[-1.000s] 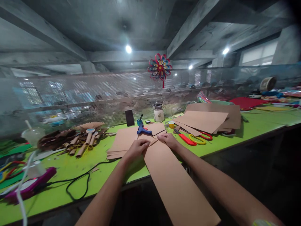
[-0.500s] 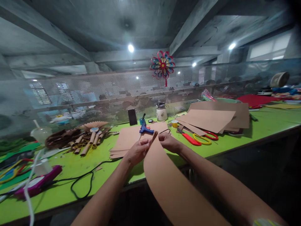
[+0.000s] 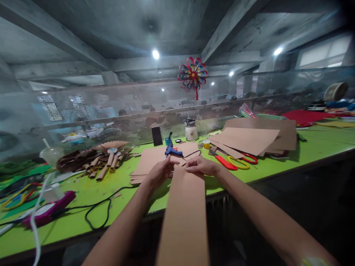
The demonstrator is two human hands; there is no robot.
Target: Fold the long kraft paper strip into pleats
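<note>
A long strip of brown kraft paper (image 3: 185, 218) runs from the table edge down toward me, its far end facing up. My right hand (image 3: 201, 165) pinches that far end near its right corner, thumb on top. At the left corner, my left hand (image 3: 162, 171) has thumb and fingers apart, close beside the paper; whether its lower fingers touch the strip is hidden. Just beyond my hands, a blue glue gun (image 3: 173, 149) lies on a stack of brown paper sheets (image 3: 144, 162).
Red-handled scissors (image 3: 226, 162) and yellow-and-red-handled scissors (image 3: 240, 162) lie to the right, before larger brown sheets (image 3: 246, 138). Paper rolls and a pleated fan (image 3: 112, 145) are left. A black cable (image 3: 108, 207) runs to a purple power strip (image 3: 50, 210). A bottle (image 3: 190, 131) stands behind.
The strip has turned from edge-on, with its folded end bunched between both hands, to lying flatter and straighter toward me. My left hand's fingers have spread; my right hand has moved over the end.
</note>
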